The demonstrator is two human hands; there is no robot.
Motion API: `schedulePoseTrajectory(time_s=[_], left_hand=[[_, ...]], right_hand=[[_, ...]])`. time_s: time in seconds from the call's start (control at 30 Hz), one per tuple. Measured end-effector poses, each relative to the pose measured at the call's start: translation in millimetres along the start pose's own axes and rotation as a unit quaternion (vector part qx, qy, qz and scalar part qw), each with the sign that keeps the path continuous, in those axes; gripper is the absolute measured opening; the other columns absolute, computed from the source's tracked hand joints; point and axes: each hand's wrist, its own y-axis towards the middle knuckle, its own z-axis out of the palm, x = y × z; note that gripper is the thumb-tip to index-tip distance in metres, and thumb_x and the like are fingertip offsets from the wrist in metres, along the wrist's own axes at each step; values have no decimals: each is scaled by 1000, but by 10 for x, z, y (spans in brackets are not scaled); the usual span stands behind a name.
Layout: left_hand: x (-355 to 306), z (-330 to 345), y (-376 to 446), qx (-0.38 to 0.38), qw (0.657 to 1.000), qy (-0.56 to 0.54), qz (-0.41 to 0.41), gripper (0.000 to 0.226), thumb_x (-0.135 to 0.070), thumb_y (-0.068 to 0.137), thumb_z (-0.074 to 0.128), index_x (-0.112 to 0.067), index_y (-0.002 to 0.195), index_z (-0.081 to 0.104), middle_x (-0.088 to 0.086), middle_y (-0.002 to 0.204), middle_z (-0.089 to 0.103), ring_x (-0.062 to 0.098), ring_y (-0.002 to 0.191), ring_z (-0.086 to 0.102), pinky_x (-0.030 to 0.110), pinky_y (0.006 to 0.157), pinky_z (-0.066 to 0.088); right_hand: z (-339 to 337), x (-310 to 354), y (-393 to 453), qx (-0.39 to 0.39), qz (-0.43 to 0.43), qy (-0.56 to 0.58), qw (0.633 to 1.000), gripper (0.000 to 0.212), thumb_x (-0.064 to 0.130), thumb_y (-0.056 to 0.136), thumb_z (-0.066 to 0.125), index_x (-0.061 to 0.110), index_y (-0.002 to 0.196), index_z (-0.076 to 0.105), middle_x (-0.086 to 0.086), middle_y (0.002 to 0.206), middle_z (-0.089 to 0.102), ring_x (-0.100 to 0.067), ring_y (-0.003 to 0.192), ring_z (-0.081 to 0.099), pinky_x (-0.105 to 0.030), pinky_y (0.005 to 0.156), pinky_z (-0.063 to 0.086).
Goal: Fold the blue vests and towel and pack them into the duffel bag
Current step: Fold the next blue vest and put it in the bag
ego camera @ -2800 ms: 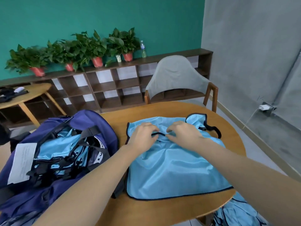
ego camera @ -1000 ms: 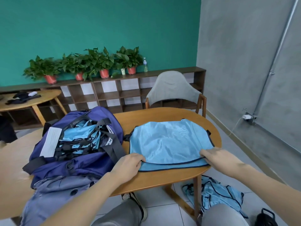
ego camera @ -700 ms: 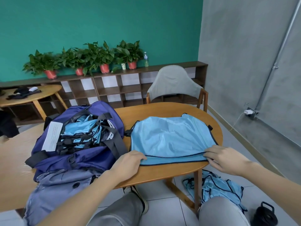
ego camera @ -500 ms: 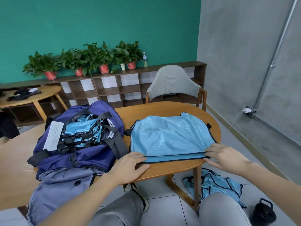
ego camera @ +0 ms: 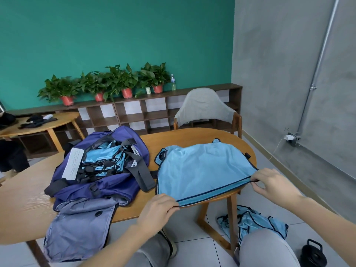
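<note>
A light blue vest (ego camera: 202,168) with dark trim lies spread on the wooden table (ego camera: 25,205). My left hand (ego camera: 156,211) pinches its near-left corner at the table's edge. My right hand (ego camera: 273,184) pinches the near-right corner, and the hem between them is lifted a little. To the left stands the open purple duffel bag (ego camera: 100,185) with several folded blue vests (ego camera: 104,158) and black straps inside. Its grey flap hangs over the table's front edge.
More blue vests (ego camera: 250,222) lie crumpled on the tiled floor by the table leg. A black bottle (ego camera: 314,255) stands on the floor at the right. A grey chair (ego camera: 204,108) is behind the table, then shelves with potted plants (ego camera: 115,81). A second table (ego camera: 38,124) is far left.
The vest's top half was folded down toward me. Both hands went from the collar to the near corners, and now they raise the hem off the table.
</note>
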Motion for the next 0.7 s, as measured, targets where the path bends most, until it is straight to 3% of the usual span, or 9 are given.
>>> schedulePoseTrajectory(time_s=[0.1, 0.17, 0.27, 0.37, 0.5, 0.6, 0.7], left_hand=[[-10, -152, 111, -46, 998, 1, -41, 19, -32, 94, 59, -26, 94, 77, -15, 95, 71, 8, 81, 65, 17, 79, 44], [21, -334, 278, -47, 995, 1, -92, 9, -22, 92, 69, -26, 94, 77, -15, 95, 71, 8, 86, 65, 21, 83, 45], [44, -625, 595, -9, 987, -12, -163, 18, -7, 91, 69, -22, 96, 78, -10, 97, 68, 8, 92, 61, 23, 89, 45], [23, -964, 905, 25, 978, -12, -208, 19, -9, 94, 66, -23, 97, 78, -10, 93, 65, 5, 82, 58, 17, 79, 44], [9, -1566, 1318, -23, 975, -43, -216, 10, -11, 87, 78, -19, 91, 81, -18, 76, 66, -10, 69, 58, 7, 76, 46], [-34, -2072, 1629, -72, 966, -62, -239, 11, -16, 81, 84, -26, 83, 79, -12, 69, 66, 2, 64, 56, 5, 59, 38], [-117, -2514, 1941, -116, 963, -58, -237, 9, -18, 81, 84, -23, 86, 79, -11, 69, 64, 5, 66, 53, 7, 56, 36]], right_hand=[[-138, -57, 53, 6, 7, 2, 1000, 20, 13, 72, 88, 23, 80, 72, 14, 77, 67, -12, 72, 64, -31, 68, 51], [-236, -81, 131, 15, 23, 20, 999, 20, 11, 73, 87, 22, 78, 71, 14, 73, 64, -11, 69, 61, -33, 67, 53], [-444, 1, 319, 31, 62, 45, 997, 18, 10, 80, 78, 25, 79, 67, 14, 76, 61, -7, 74, 59, -32, 72, 53], [-676, 125, 557, 14, 88, 74, 993, 21, 10, 82, 71, 27, 82, 59, 13, 82, 59, -10, 77, 58, -33, 72, 52], [-1093, 162, 905, -36, 97, 78, 992, 11, 16, 88, 69, 24, 95, 70, 11, 92, 64, -13, 87, 61, -34, 80, 52], [-1446, 156, 1183, -56, 91, 76, 991, 14, 18, 91, 69, 20, 104, 75, 5, 101, 70, -16, 96, 65, -35, 89, 52], [-1820, 226, 1444, -91, 101, 101, 986, 14, 16, 94, 67, 18, 105, 75, 6, 102, 69, -15, 96, 63, -34, 92, 51]])
